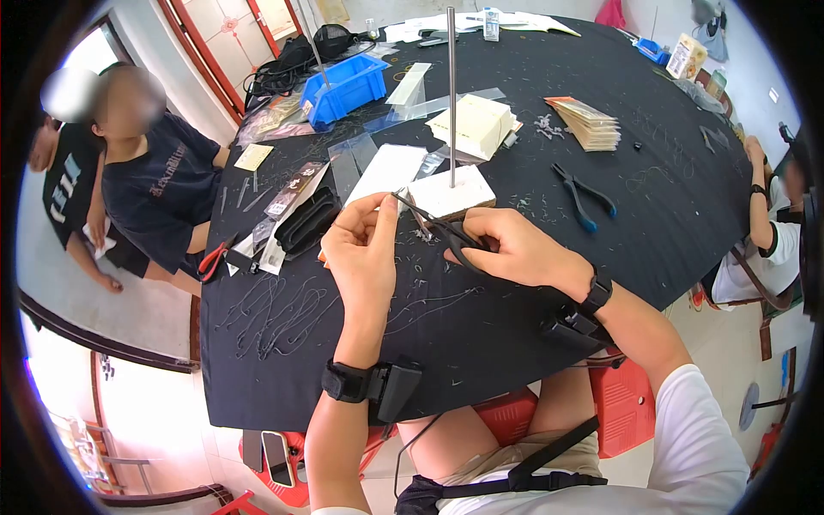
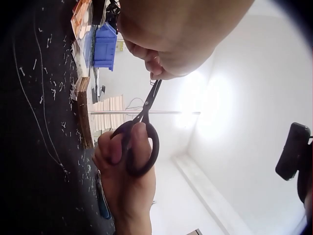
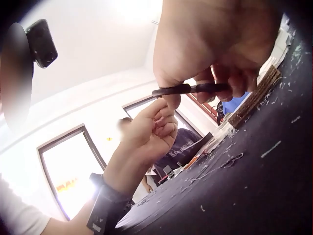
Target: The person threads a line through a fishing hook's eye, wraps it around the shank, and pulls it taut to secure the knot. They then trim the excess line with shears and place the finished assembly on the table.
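Note:
My right hand [image 1: 524, 249] holds black-handled scissors [image 1: 439, 225], with thumb and fingers through the handle loops. Their blades point toward my left hand [image 1: 359, 249]. Thumb and fingertips of the left hand pinch a small thin strand [image 2: 152, 82] right at the blade tips. Most of that strand is hidden by the fingers. In the left wrist view the scissors [image 2: 148, 104] look nearly closed. Just beyond both hands stands a white block [image 1: 472, 190] with an upright metal rod [image 1: 451, 94]. Thin looped cords [image 1: 279, 313] lie on the black cloth left of my left forearm.
Blue-handled pliers [image 1: 584, 199] lie at the right. A stack of cream cards [image 1: 474, 127], a blue bin [image 1: 345, 90] and a black case [image 1: 307, 219] stand farther back. Red-handled pliers [image 1: 213, 259] lie at the left edge. Other people are at both sides.

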Available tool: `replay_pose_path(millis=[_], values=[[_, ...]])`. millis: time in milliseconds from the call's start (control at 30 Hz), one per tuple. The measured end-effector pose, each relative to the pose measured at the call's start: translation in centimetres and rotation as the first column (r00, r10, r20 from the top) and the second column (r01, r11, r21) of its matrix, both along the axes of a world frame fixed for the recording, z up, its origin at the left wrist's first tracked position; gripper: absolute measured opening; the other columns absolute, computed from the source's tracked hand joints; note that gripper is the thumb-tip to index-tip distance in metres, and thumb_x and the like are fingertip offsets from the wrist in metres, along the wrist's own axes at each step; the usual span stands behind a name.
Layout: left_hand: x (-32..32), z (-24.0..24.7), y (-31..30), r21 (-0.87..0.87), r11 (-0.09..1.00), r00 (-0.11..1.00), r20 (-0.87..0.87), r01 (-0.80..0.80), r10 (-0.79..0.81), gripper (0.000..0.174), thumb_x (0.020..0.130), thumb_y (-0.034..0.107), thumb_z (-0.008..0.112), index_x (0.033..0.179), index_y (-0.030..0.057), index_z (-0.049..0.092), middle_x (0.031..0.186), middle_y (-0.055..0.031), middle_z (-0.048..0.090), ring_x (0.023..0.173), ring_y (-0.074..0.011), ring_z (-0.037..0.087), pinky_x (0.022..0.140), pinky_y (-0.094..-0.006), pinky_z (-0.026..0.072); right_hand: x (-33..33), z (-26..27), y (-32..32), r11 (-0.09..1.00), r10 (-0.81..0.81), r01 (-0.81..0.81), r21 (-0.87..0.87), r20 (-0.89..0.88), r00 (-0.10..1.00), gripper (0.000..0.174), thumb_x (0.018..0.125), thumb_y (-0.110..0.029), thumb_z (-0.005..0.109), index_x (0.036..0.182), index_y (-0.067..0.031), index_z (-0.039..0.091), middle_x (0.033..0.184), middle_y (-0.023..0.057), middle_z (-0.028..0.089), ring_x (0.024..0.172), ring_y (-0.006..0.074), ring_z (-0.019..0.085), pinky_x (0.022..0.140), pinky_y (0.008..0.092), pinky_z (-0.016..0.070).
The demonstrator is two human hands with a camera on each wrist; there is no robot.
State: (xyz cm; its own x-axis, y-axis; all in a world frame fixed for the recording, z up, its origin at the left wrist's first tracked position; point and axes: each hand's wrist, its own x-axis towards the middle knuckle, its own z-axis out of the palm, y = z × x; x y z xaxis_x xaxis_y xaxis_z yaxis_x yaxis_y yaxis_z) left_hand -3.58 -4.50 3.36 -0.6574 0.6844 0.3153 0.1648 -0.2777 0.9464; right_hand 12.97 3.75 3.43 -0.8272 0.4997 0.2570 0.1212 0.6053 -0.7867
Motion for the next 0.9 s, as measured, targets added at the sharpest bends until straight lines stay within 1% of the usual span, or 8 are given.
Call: replay_pose_path(millis=[167, 467, 533, 667, 733, 800, 867, 900], values=[[0.1, 0.1, 0.0, -0.001, 1.0, 1.0, 0.0, -0.001, 0.001, 0.014, 0.084, 0.008, 0.062, 0.09, -0.0044, 0.063, 0.062, 0.0034, 0.055, 0.051, 0.0017, 0.041, 0.045, -0.0153, 0.0265, 0.0, 0.3, -0.2, 0.998, 0.011, -0.011, -0.06, 0.011, 1.0, 0.032, 0.08, -0.021, 0.058, 0.064, 0.0053, 0.051, 0.061, 0.0138, 0.049, 0.052, 0.019, 0.044, 0.05, 0.0331, 0.0351], [-0.5, 0.0, 0.1, -0.007, 1.0, 0.999, -0.032, -0.027, 0.027, 0.014, 0.084, 0.009, 0.062, 0.09, -0.0042, 0.063, 0.062, 0.0028, 0.055, 0.051, 0.0013, 0.041, 0.045, -0.0157, 0.0268, 0.2, -0.3, 0.5, 0.997, 0.041, -0.039, 0.063, -0.035, 0.999, 0.027, 0.08, -0.017, 0.057, 0.065, 0.0061, 0.05, 0.063, 0.0125, 0.047, 0.052, 0.0177, 0.044, 0.05, 0.0324, 0.0352], [-1.1, -0.2, 0.0, -0.019, 0.998, 0.997, -0.044, -0.059, 0.058, 0.014, 0.084, 0.009, 0.062, 0.089, -0.0039, 0.063, 0.062, 0.0026, 0.055, 0.051, 0.0011, 0.041, 0.045, -0.0158, 0.027, 0.3, 0.2, 0.1, 0.992, 0.069, -0.077, -0.104, -0.076, 0.995, 0.023, 0.081, -0.014, 0.056, 0.068, 0.0042, 0.051, 0.064, 0.0081, 0.044, 0.054, 0.0143, 0.042, 0.051, 0.0306, 0.0347], [-1.1, -0.1, 0.3, -0.013, 0.997, 0.995, -0.06, -0.075, 0.075, 0.013, 0.083, 0.009, 0.062, 0.088, -0.0027, 0.064, 0.064, 0.002, 0.057, 0.053, 0.0009, 0.042, 0.046, -0.0154, 0.0277, 0.0, 0.1, 0.2, 0.982, 0.017, -0.065, -0.175, -0.267, 0.964, 0.02, 0.082, -0.013, 0.056, 0.07, 0.002, 0.05, 0.066, 0.0046, 0.042, 0.058, 0.0115, 0.04, 0.052, 0.0286, 0.0339], [-0.3, 0.3, 0.1, -0.004, 0.999, 0.994, -0.106, -0.04, 0.039, 0.012, 0.083, 0.009, 0.062, 0.089, -0.0022, 0.064, 0.064, 0.0021, 0.057, 0.054, 0.001, 0.043, 0.047, -0.015, 0.0279, 0.4, -0.1, 0.7, 0.997, -0.074, 0.072, -0.017, -0.182, 0.981, 0.021, 0.082, -0.014, 0.056, 0.069, 0.0006, 0.048, 0.069, 0.0046, 0.042, 0.06, 0.0116, 0.04, 0.053, 0.0276, 0.0338], [-0.2, 0.5, -0.1, 0.005, 1.0, 0.993, -0.112, -0.028, 0.028, 0.012, 0.083, 0.008, 0.062, 0.089, -0.0021, 0.065, 0.064, 0.0025, 0.057, 0.054, 0.0013, 0.043, 0.047, -0.0149, 0.028, 0.6, 0.3, 0.9, 0.994, -0.092, 0.085, -0.069, -0.112, 0.989, 0.02, 0.079, -0.007, 0.059, 0.069, -0.0008, 0.044, 0.073, 0.0017, 0.039, 0.064, 0.0078, 0.035, 0.055, 0.0239, 0.0315], [-0.2, 0.8, -0.3, -0.001, 0.999, 0.987, -0.155, -0.034, 0.033, 0.014, 0.084, 0.01, 0.063, 0.09, -0.0025, 0.064, 0.071, -0.0002, 0.061, 0.061, -0.0022, 0.053, 0.055, -0.0147, 0.0384, 0.9, 0.5, 0.9, 0.995, -0.077, 0.077, -0.061, 0.002, 0.997, 0.019, 0.077, -0.006, 0.06, 0.069, -0.0006, 0.044, 0.075, 0.003, 0.039, 0.065, 0.0089, 0.037, 0.057, 0.0241, 0.0328], [-0.2, 0.7, -0.3, -0.003, 0.999, 0.988, -0.154, -0.032, 0.031, 0.014, 0.084, 0.01, 0.063, 0.09, -0.0025, 0.064, 0.071, -0.0002, 0.061, 0.061, -0.0022, 0.053, 0.055, -0.0147, 0.0384, 0.9, 0.5, 0.9, 0.995, -0.078, 0.078, -0.064, 0.003, 0.997, 0.019, 0.077, -0.006, 0.06, 0.069, -0.0006, 0.044, 0.075, 0.003, 0.039, 0.065, 0.0089, 0.037, 0.057, 0.0241, 0.0328]])
